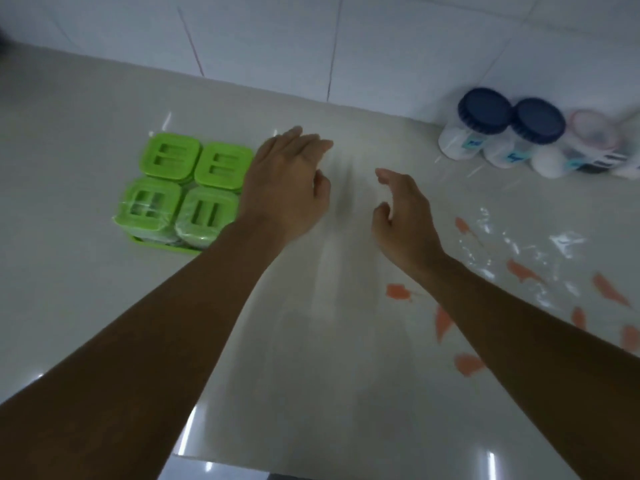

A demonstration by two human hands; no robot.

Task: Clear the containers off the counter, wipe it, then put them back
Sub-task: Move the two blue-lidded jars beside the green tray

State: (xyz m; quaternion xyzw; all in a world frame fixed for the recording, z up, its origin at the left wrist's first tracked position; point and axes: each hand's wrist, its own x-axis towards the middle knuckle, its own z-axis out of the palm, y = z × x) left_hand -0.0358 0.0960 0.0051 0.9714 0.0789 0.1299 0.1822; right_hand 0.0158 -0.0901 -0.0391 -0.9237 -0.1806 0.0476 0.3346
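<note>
A set of green-lidded square containers stands in a green rack on the pale counter, left of centre. My left hand hovers just right of the set, fingers apart and empty. My right hand is a little further right, fingers curled loosely with nothing in them. Two white jars with dark blue lids stand at the back right against the wall, and other blurred jars sit beside them.
A clear plastic sheet with orange leaf prints lies on the counter at the right. The white tiled wall runs along the back. The counter's front edge is at the bottom.
</note>
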